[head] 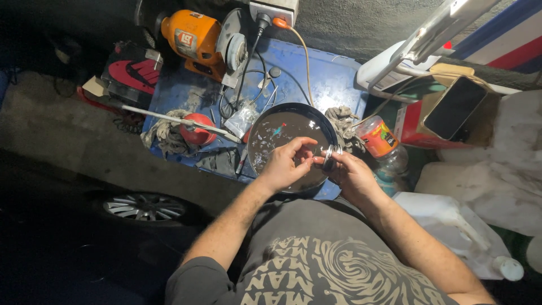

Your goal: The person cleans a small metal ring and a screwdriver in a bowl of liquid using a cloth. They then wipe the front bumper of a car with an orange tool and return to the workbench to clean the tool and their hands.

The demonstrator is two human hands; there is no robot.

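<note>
My right hand [351, 174] grips a small shiny metal ring [330, 156] upright over the near edge of a round dark pan [257, 127] of murky liquid. My left hand [285, 164] reaches in from the left, and its fingertips touch the ring's left side. The pan sits on a blue work surface [327, 79]. A small red and blue object [278, 130] lies in the liquid.
An orange bench grinder [197, 39] stands at the back, plugged into a white socket [274, 10]. Rags [166, 135], a red round tool [197, 130] and a plastic bottle [381, 141] flank the pan. A phone [454, 107] leans at the right, a car wheel [144, 207] lies below left.
</note>
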